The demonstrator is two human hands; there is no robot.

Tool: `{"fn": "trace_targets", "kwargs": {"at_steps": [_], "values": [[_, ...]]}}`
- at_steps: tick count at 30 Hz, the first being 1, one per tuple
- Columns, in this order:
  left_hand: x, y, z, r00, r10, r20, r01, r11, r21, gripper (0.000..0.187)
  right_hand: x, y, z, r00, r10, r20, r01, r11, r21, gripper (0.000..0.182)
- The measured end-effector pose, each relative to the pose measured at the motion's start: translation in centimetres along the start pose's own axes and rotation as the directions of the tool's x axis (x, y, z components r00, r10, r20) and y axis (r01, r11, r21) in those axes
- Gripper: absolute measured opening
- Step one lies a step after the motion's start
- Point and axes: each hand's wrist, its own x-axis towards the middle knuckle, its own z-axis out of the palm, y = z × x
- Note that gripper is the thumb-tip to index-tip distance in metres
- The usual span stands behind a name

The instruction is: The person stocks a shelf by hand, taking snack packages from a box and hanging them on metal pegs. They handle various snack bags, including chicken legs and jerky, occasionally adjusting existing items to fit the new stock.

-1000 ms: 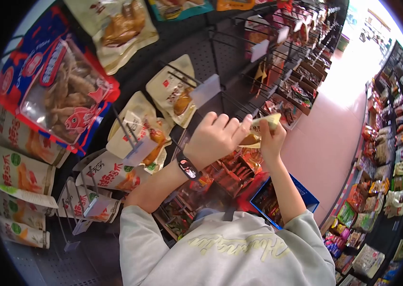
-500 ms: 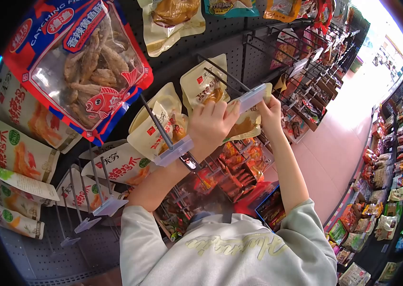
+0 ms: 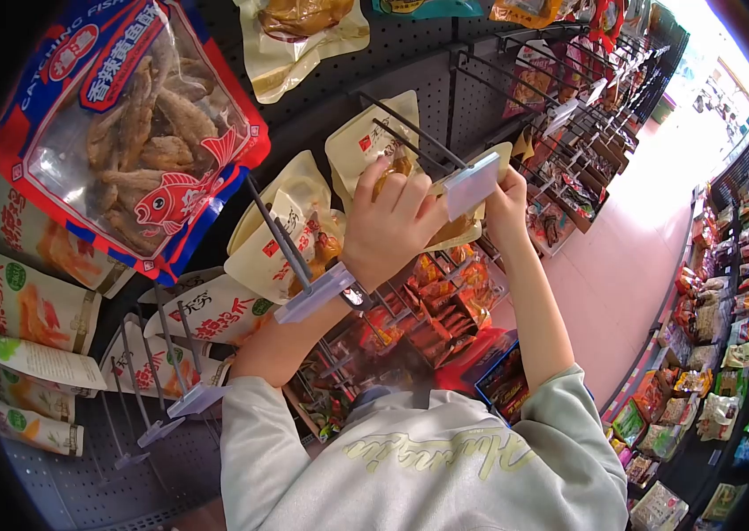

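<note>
My left hand [image 3: 389, 227], with a watch on its wrist, has its fingers bent against a cream snack bag [image 3: 456, 232] below a hook's clear tag holder [image 3: 472, 184]. My right hand [image 3: 505, 208] pinches the right edge of that bag, just right of the tag holder. The bag is partly hidden by the holder and my fingers. Behind my left hand hangs another cream bag [image 3: 366, 142]. More cream bags [image 3: 281, 234] hang to the left, beside a hook whose tag holder [image 3: 315, 292] lies over my left wrist.
A large red and blue fish snack bag [image 3: 140, 142] hangs close at the upper left. White snack bags [image 3: 34, 296] fill the left side. Bare metal hooks [image 3: 175, 358] stick out below. Boxes of red packets [image 3: 445, 323] lie beneath my arms. Another stocked shelf [image 3: 720, 380] stands right.
The view has shifted slightly, and the fish bag sits further left and lower. The tag holder by my hands is tilted more face-on. Both hands stay at the same bag.
</note>
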Motion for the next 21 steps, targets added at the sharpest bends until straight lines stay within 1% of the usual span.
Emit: {"fn": "trace_targets", "kwargs": {"at_steps": [2,5,8,11,13,14,17,21], "values": [[-0.2,-0.4,0.4,0.996,-0.037,-0.079,0.017,0.971,-0.240,0.026,0.2,0.1,0.0,1.000,-0.009,-0.010,0.009,1.000,0.019,0.019],[-1.0,-0.1,2.0,0.957,-0.237,-0.166,0.126,0.859,-0.495,0.039,0.3,-0.3,0.3,0.999,-0.023,-0.022,0.024,1.000,0.017,0.019],[-1.0,-0.4,2.0,0.956,-0.220,-0.196,0.078,0.829,-0.553,0.047,0.4,-0.1,-0.1,1.000,-0.022,-0.003,0.022,1.000,-0.012,0.019],[-0.9,-0.2,1.5,0.940,-0.332,-0.082,0.205,0.739,-0.642,0.044,-0.1,-1.4,0.7,1.000,-0.013,0.010,0.013,0.999,-0.033,0.016],[-0.9,-0.1,1.1,0.920,-0.390,-0.046,0.259,0.691,-0.675,0.042,-0.4,-2.5,1.3,1.000,0.022,0.005,-0.022,0.997,-0.073,0.011],[-0.9,-0.1,0.9,0.908,-0.418,-0.026,0.286,0.664,-0.691,0.041,-0.4,-2.5,1.3,1.000,0.030,0.003,-0.030,0.998,-0.058,0.010],[-0.4,0.0,0.3,0.920,-0.389,-0.048,0.261,0.699,-0.665,0.041,-0.1,-2.3,1.4,0.998,0.061,0.012,-0.061,0.998,-0.013,0.010],[-0.4,0.1,0.4,0.920,-0.391,-0.039,0.268,0.695,-0.667,0.042,0.2,-1.9,1.3,0.994,0.105,0.035,-0.107,0.992,0.067,0.012]]}}
